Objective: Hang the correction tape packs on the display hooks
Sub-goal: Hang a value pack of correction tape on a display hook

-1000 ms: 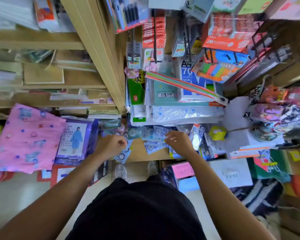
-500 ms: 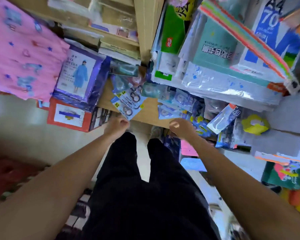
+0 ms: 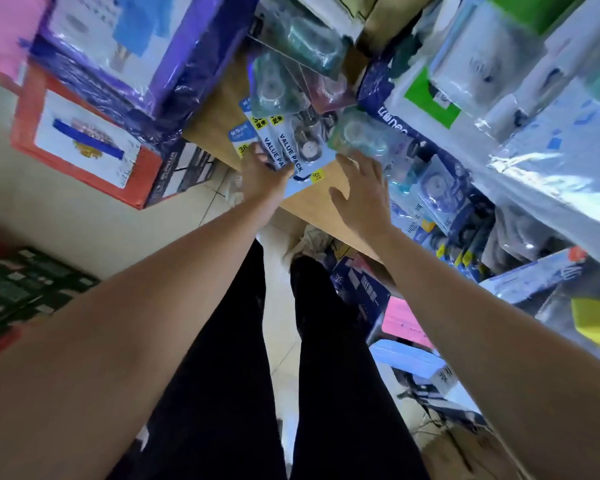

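Several blue-and-white "VALUE PACK" correction tape packs (image 3: 293, 148) lie fanned out on a wooden shelf (image 3: 321, 206). My left hand (image 3: 260, 174) grips their near edge, fingers on top and thumb at the side. My right hand (image 3: 361, 192) hovers open with fingers spread just right of them, its fingertips close to a clear teal correction tape pack (image 3: 357, 135). More tape packs (image 3: 437, 188) lie in a heap further right. No display hooks are in view.
A purple raincoat package (image 3: 136, 46) and a red box (image 3: 84, 140) sit left of the shelf. Plastic-wrapped paper stacks (image 3: 551, 150) crowd the right. My black trousers (image 3: 326, 375) and the tiled floor are below, with pink and blue boxes (image 3: 406, 327) under the shelf.
The view has swung down and closer to the shelf. My left hand has reached forward and taken hold of the value packs. My right hand has opened and moved toward the teal pack.
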